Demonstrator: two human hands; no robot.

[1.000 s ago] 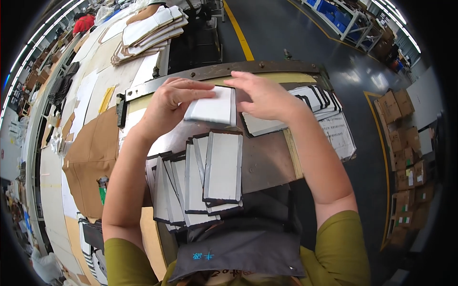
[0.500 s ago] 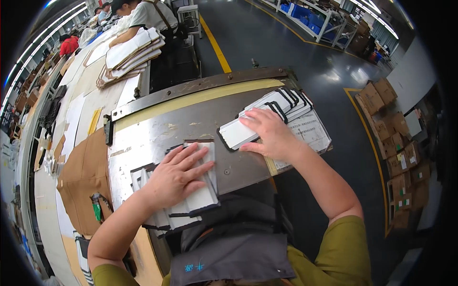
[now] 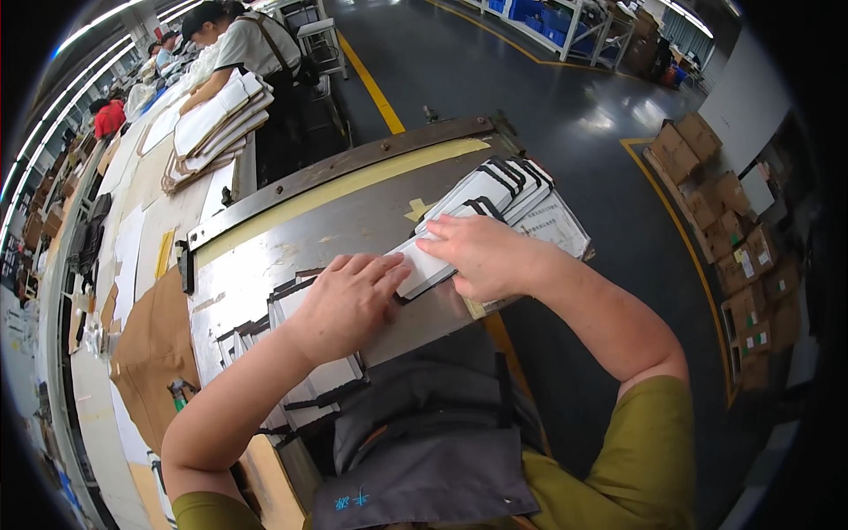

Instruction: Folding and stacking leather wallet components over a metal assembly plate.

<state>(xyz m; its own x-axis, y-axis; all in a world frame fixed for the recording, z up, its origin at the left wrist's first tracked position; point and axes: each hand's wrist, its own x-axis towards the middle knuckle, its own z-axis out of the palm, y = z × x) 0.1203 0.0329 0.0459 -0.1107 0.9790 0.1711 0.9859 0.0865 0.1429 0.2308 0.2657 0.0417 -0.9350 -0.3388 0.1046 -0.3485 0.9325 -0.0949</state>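
My left hand [image 3: 346,300] has its fingers loosely bent and slightly apart, the fingertips at the near left end of a white strip with a black edge [image 3: 424,273]. My right hand [image 3: 486,254] lies over that same strip, fingers on top and thumb along its lower side. Behind my right hand, similar white strips [image 3: 481,187] overlap in a slanted fan. Beneath and beside my left wrist lies another spread pile of white black-edged pieces [image 3: 322,382]. All of these rest on a worn metal plate [image 3: 252,238].
A metal bar [image 3: 340,172] bounds the plate's far side. Brown sheet material [image 3: 155,344] lies to the left. Farther off, a person [image 3: 256,53] leans over stacked white panels [image 3: 221,115]. Cardboard boxes [image 3: 746,265] stand along the right, beyond a dark floor.
My left hand has moved right, off the left pile, to the end of the strip under my right hand. My right hand has shifted slightly left, and the whole view has turned.
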